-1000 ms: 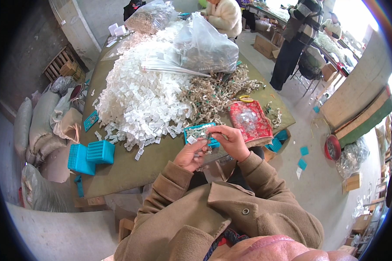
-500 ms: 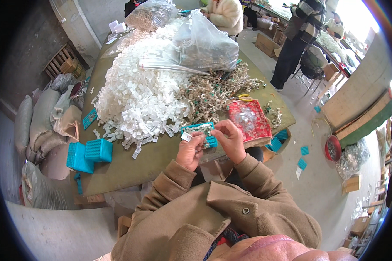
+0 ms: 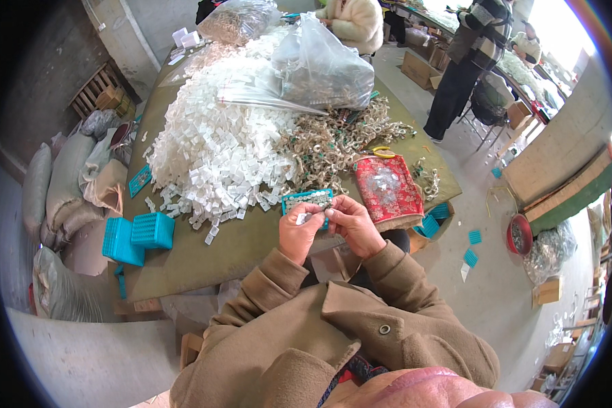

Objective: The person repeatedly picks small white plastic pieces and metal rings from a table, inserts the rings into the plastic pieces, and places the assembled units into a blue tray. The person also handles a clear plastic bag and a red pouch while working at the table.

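Note:
My left hand (image 3: 298, 234) is closed on a small white plastic piece (image 3: 302, 218) at the table's near edge. My right hand (image 3: 355, 228) is beside it, its thumb and forefinger pinched together at the left fingertips; whatever lies in that pinch is too small to name. Behind the fingers lies a blue tray (image 3: 289, 202) holding rows of small pale round parts, partly covered by my hands. Beyond it rises a large heap of white plastic pieces (image 3: 217, 149). A tangle of brownish-silver small parts (image 3: 333, 146) adjoins the heap on its right.
A red patterned cushion (image 3: 404, 194) lies right of my hands, with yellow-handled pliers (image 3: 383, 152) behind it. Stacked blue trays (image 3: 152, 231) stand at the table's left. A clear plastic bag (image 3: 326, 75) sits behind the heap. Sacks (image 3: 68, 177) line the left wall; a person (image 3: 466, 61) stands far right.
My right hand has moved left and slightly down, its fingertips now meeting those of my left hand. The left hand still holds the white piece, now turned slightly.

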A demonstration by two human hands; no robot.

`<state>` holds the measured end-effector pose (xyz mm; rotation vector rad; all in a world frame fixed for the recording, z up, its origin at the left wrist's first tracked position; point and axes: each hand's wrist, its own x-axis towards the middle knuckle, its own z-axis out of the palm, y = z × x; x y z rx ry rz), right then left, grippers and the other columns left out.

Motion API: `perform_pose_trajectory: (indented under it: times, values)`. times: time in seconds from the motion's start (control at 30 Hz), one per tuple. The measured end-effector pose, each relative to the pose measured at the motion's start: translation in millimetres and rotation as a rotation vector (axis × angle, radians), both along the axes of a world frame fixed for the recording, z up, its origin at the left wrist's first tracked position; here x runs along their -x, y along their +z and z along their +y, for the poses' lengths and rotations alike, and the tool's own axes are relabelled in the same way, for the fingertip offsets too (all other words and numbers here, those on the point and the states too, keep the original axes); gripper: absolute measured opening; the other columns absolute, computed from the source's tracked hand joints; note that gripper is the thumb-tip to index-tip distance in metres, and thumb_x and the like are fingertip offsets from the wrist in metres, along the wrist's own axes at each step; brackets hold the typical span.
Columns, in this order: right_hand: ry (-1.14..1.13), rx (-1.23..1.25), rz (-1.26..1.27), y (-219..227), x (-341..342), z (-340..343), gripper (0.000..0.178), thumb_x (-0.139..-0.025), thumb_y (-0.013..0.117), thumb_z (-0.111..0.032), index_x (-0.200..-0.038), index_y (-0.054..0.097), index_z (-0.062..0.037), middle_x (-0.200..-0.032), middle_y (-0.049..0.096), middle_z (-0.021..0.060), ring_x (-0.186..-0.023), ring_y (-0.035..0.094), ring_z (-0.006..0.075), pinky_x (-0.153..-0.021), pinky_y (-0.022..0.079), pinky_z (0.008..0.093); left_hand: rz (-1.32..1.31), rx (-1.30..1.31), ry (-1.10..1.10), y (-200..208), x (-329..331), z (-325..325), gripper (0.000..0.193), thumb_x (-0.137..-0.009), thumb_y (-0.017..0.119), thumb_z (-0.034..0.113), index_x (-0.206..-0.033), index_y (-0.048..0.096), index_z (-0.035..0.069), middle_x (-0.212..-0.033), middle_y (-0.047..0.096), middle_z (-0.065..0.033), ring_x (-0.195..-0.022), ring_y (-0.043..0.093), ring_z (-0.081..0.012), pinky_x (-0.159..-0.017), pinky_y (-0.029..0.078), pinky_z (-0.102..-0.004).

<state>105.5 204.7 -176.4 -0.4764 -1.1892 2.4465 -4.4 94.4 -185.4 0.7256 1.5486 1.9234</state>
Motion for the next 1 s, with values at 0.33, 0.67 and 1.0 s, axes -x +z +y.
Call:
perform_pose_trajectory:
  times: [0.33, 0.67, 1.0]
  values:
    - [-0.078, 0.028, -0.026, -0.7, -5.5, 1.7, 0.007, -0.095, 0.063, -0.009, -0.100, 0.058, -0.0104, -0.086, 0.063, -0.0019, -0.072, 0.059, 0.0065, -0.062, 0.049, 0.0225, -0.463, 0.133, -0.246, 2.0, 17.2, -8.7, 0.016, -0.092, 0.064, 0.015, -0.106, 0.063, 0.007, -0.089, 0.065, 0.0017, -0.068, 0.054, -0.0029, -0.052, 0.041, -0.0173]
    - [-0.103, -0.179, 0.034, 0.2, -5.1, -2.8, 0.006, -0.092, 0.064, -0.011, -0.096, 0.060, -0.0095, -0.083, 0.061, -0.0042, -0.078, 0.055, 0.0045, -0.073, 0.043, 0.0217, -0.350, 0.152, -0.325, 17.2, 23.5, -20.0, 0.036, -0.100, 0.059, 0.028, -0.127, 0.060, 0.005, -0.094, 0.066, 0.0017, -0.068, 0.053, -0.0033, -0.055, 0.044, -0.0173]
    - [0.038, 0.223, 0.099, -17.6, 2.2, -13.2, 0.004, -0.094, 0.059, -0.010, -0.096, 0.058, -0.0065, -0.076, 0.060, 0.0017, -0.067, 0.058, 0.0104, -0.065, 0.048, 0.0262, -0.017, -0.008, -0.194, 3.2, 6.5, -8.5, 0.017, -0.091, 0.072, 0.015, -0.100, 0.061, 0.004, -0.083, 0.064, 0.0005, -0.069, 0.057, -0.0045, -0.054, 0.046, -0.0207]
